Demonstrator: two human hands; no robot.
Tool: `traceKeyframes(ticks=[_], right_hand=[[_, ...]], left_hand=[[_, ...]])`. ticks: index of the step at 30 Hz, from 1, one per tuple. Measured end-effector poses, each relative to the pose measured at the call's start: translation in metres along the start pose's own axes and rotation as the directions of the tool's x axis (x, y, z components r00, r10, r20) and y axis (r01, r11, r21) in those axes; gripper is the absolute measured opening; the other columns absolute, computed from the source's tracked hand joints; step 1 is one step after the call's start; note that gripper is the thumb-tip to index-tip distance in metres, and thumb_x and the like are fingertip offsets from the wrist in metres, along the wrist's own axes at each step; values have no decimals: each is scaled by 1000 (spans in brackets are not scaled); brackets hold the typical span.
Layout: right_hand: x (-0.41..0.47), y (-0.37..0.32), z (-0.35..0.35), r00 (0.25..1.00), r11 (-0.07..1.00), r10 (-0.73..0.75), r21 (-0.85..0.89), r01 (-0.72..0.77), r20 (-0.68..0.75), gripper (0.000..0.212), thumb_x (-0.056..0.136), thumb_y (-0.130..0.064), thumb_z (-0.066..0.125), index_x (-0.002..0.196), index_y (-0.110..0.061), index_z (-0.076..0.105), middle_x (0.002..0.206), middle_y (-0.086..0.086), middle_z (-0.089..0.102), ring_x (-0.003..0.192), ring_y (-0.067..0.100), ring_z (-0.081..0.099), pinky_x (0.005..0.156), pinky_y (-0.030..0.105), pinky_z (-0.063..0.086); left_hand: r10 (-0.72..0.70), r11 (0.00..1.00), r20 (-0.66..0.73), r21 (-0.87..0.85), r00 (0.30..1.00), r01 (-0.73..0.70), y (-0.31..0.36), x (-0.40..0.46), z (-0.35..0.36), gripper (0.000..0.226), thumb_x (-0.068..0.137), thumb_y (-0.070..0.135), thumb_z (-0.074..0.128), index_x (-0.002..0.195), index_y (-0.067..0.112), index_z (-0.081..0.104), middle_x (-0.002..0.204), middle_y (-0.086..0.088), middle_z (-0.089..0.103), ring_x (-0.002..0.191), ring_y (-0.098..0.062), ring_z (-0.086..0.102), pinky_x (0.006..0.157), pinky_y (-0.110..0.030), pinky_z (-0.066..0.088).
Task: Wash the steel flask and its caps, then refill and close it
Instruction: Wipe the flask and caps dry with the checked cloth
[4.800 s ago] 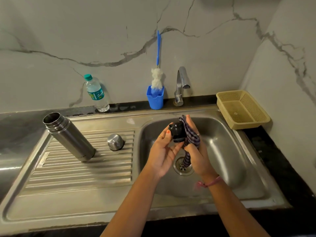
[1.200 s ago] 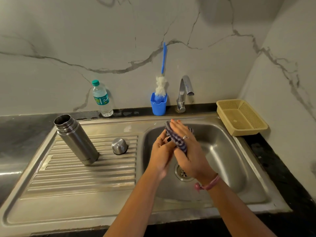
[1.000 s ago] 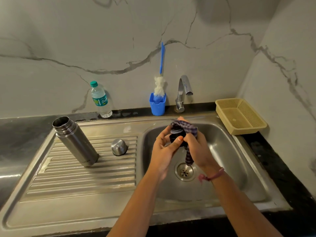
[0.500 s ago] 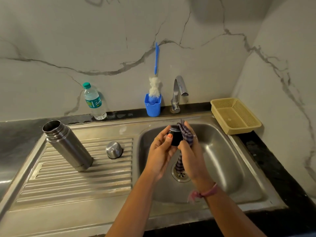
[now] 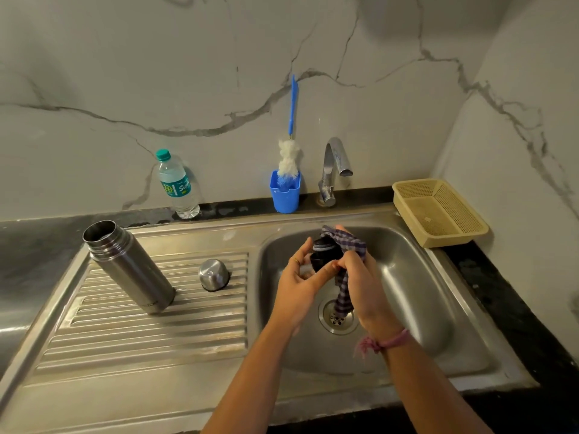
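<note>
Over the sink basin (image 5: 416, 277), my left hand (image 5: 297, 283) holds a black inner cap (image 5: 324, 253) between thumb and fingers. My right hand (image 5: 360, 280) grips a checked purple cloth (image 5: 346, 245) that wraps the cap's right side and hangs down toward the drain (image 5: 336, 317). The open steel flask (image 5: 128, 267) stands on the ribbed drainboard at the left. A domed steel outer cap (image 5: 214, 275) sits upside down on the drainboard to the flask's right.
Against the back wall stand a plastic water bottle (image 5: 177, 186), a blue holder (image 5: 285, 194) with a bottle brush (image 5: 289, 151), and the tap (image 5: 333, 170). A beige plastic basket (image 5: 438, 211) sits on the dark counter at the right.
The cloth has shifted around the black cap as both hands turned it over the basin. The flask and steel cap have stayed put.
</note>
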State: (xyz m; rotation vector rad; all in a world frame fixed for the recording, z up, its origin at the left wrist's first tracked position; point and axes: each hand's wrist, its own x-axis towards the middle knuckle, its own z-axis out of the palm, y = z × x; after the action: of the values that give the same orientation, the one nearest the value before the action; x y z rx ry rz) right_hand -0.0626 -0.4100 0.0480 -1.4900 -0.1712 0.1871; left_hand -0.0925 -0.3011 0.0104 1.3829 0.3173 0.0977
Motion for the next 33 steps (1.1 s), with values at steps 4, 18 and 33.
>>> traceKeyframes(ticks=[4, 18, 33], right_hand=[[13, -5, -10, 996, 999, 40, -31, -38, 78, 32, 94, -1, 35, 96, -13, 65, 75, -8, 69, 69, 1, 64, 57, 14, 48], [4, 23, -11, 935, 907, -323, -235, 351, 150, 57, 81, -12, 40, 137, -5, 48, 127, 5, 61, 118, 11, 56, 98, 29, 46], [-18, 23, 11, 975, 974, -208, 72, 213, -73, 41, 84, -6, 38, 119, -5, 61, 93, 8, 69, 87, 25, 64, 82, 39, 49]], left_hand=[[-50, 991, 108, -116, 993, 63, 3, -3, -6, 60, 72, 12, 85, 123, 11, 54, 109, -8, 71, 92, -16, 72, 84, -30, 57], [-172, 875, -22, -464, 985, 142, 27, -11, 0, 15, 87, 22, 70, 99, 14, 73, 97, -6, 74, 83, -12, 66, 86, -34, 55], [-150, 877, -97, -473, 984, 87, 19, -7, -4, 25, 92, 11, 66, 116, 7, 65, 115, -17, 69, 103, -26, 67, 95, -37, 54]])
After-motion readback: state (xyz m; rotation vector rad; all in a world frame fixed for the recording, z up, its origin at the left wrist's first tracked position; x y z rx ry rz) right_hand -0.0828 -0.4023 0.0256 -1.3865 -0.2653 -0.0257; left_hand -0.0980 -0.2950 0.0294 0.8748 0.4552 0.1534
